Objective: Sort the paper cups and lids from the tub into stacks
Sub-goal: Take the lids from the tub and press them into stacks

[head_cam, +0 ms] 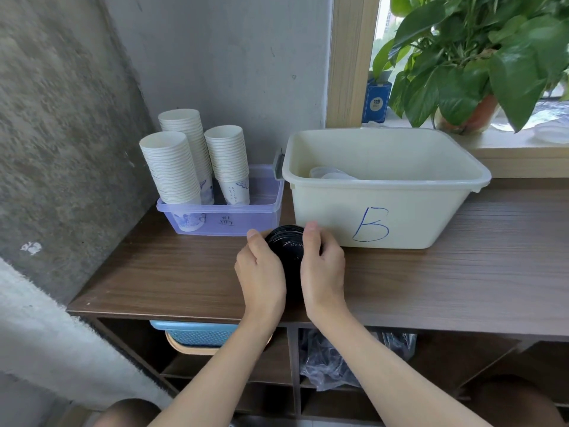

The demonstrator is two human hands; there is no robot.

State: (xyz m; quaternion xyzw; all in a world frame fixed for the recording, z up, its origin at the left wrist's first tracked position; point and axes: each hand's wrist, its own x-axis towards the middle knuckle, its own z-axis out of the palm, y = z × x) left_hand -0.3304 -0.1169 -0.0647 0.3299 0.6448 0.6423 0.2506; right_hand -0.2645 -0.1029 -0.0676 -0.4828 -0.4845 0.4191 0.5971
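Together, a person's left hand [261, 272] and right hand [321, 266] curl their fingers round either side of a stack of black lids [284, 241] standing on the wooden counter [154, 272], just in front of the cream tub [385, 211] (marked with a blue "B"). Pale lids [329, 173] lie inside the tub. To the left, three stacks of paper cups [172, 167] stand in a translucent purple bin [264, 208].

lid stack [284, 241]: lower part hidden | tub [415, 211]: contents mostly hidden
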